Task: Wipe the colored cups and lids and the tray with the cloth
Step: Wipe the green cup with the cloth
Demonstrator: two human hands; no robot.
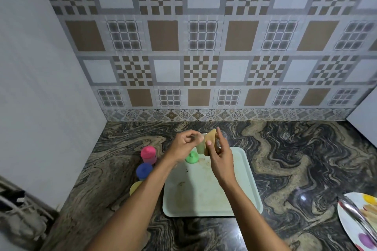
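The right hand (219, 154) pinches a folded tan cloth (211, 140) against a small pale green cup (201, 147) that the curled left hand (185, 144) steadies, both above the stained pale-green plastic tray (240, 185). Wiping this cup looks underway; next, probably the green knobbed lid (191, 157) just below.

Both hands (186, 144) (219, 153) raised, fingers curled

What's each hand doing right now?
Left hand: closed on a pale green cup.
Right hand: closed on the tan cloth.
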